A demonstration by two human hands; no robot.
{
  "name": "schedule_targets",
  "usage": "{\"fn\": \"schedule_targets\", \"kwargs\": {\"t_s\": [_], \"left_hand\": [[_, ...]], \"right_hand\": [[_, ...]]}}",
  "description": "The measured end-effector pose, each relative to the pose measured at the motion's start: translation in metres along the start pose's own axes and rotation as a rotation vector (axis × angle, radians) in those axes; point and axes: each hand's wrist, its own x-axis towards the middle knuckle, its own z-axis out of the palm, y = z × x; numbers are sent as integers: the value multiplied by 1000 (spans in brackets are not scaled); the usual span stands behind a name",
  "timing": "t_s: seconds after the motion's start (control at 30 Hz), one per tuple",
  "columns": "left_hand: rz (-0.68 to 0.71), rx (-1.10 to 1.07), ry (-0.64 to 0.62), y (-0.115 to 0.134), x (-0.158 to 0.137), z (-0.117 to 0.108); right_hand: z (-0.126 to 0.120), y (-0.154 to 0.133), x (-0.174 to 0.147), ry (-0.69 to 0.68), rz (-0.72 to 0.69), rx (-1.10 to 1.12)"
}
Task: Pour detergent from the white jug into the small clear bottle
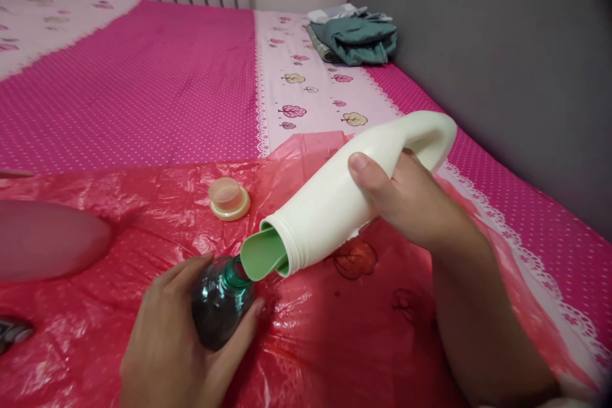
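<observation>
My left hand (176, 331) is wrapped round a dark green see-through bottle (222, 306), which stands on the red plastic sheet with its neck up. In my right hand (406, 197) is a large white detergent jug (325, 204), held by its handle and tilted down to the left. The jug's green pour spout (262, 254) sits right at the mouth of the bottle. Whether liquid is running out I cannot tell. Behind the bottle lies a cream cap with a clear cup (228, 199) on the plastic sheet.
The red plastic sheet (157, 204) covers the near part of a bed with a pink patterned bedspread (191, 70). A pink rounded object (48, 239) and a small dark object (14, 333) lie at left. Folded clothes (356, 38) rest by the grey headboard (502, 57).
</observation>
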Motion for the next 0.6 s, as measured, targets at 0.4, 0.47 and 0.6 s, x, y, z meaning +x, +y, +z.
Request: {"fn": "schedule_targets", "kwargs": {"t_s": [0.4,0.47,0.6], "left_hand": [[-21,8,27,-5,-2,6],[-9,5,23,-5,-2,5],[49,20,7,-7,0,0]], "right_hand": [[-2,2,-2,-5,-8,-4],[-2,2,-1,2,-10,-5],[-2,2,-1,7,-9,-10]]}}
